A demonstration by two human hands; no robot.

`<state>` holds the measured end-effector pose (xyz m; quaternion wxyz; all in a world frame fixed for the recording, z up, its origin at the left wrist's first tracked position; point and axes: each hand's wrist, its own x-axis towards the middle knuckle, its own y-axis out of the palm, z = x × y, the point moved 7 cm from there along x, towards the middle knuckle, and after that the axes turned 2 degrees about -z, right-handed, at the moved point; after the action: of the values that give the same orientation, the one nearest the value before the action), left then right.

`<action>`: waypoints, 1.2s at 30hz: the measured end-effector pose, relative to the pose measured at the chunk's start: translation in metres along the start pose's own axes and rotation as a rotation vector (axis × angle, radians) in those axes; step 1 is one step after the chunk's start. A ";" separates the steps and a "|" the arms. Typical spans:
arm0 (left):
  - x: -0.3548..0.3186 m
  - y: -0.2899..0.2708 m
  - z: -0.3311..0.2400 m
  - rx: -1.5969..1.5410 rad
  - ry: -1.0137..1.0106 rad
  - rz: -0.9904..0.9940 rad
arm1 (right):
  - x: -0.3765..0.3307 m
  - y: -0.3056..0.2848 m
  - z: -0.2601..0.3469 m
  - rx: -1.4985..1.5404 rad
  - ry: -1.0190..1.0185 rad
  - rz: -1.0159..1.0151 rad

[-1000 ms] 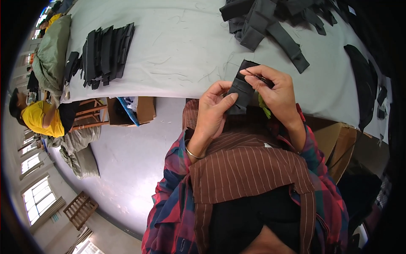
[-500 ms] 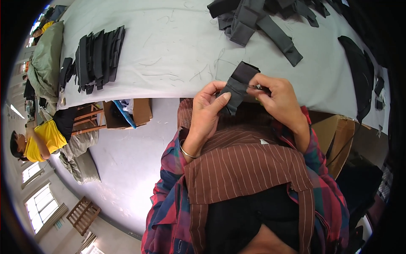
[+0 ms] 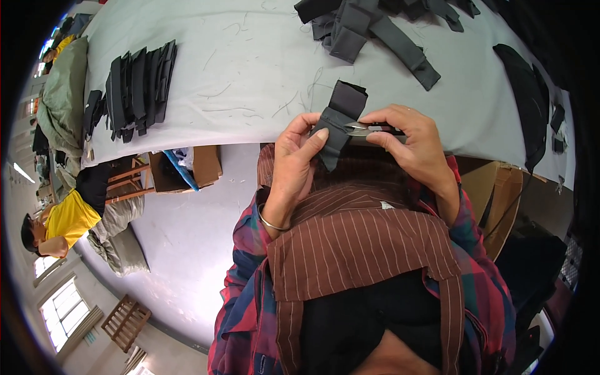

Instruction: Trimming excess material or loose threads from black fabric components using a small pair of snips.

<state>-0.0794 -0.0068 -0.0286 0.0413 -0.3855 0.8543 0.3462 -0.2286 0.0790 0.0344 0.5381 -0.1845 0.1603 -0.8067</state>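
Observation:
Near the table's front edge, my left hand (image 3: 298,153) pinches a dark grey fabric strip (image 3: 349,100) between thumb and fingers. The strip is folded, its darker end pointing away from me. In my right hand (image 3: 409,134) is a pair of thread snips (image 3: 382,129), gripped between thumb and fingers. Their two metal blades are parted, with the tips at the right edge of the strip. Whether a thread lies between the blades is too small to tell.
A row of stacked dark strips (image 3: 140,90) lies on the table's left, and a loose pile of strips (image 3: 353,31) at the far side. Loose threads dot the white cloth (image 3: 250,56). A black fabric piece (image 3: 522,100) lies at right. A person in yellow (image 3: 69,219) is at left.
The snips, mostly hidden by my right hand before, now show with blades parted at the strip's edge. The strip has turned more upright and shifted slightly left.

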 end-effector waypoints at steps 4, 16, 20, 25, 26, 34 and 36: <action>0.000 0.001 -0.001 0.015 -0.005 0.023 | 0.001 0.002 -0.001 -0.154 -0.084 0.016; 0.001 0.000 0.000 0.077 -0.007 0.049 | 0.001 0.000 -0.003 -0.147 -0.129 0.005; 0.002 0.000 -0.001 0.085 0.004 0.042 | 0.000 -0.001 -0.005 -0.153 -0.117 -0.016; 0.002 -0.001 -0.003 0.096 0.009 0.038 | 0.000 0.001 -0.002 -0.130 -0.166 0.063; 0.001 -0.001 -0.003 0.095 0.010 0.037 | 0.000 0.003 -0.001 -0.094 -0.193 0.101; 0.002 0.001 -0.004 0.097 0.011 0.046 | -0.002 0.003 -0.007 -0.023 -0.153 0.074; 0.001 0.001 -0.004 0.089 0.011 0.047 | -0.002 0.002 -0.004 0.001 -0.161 0.044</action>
<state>-0.0802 -0.0096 -0.0256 0.0459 -0.3651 0.8779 0.3065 -0.2283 0.0806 0.0294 0.5670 -0.2451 0.1201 -0.7772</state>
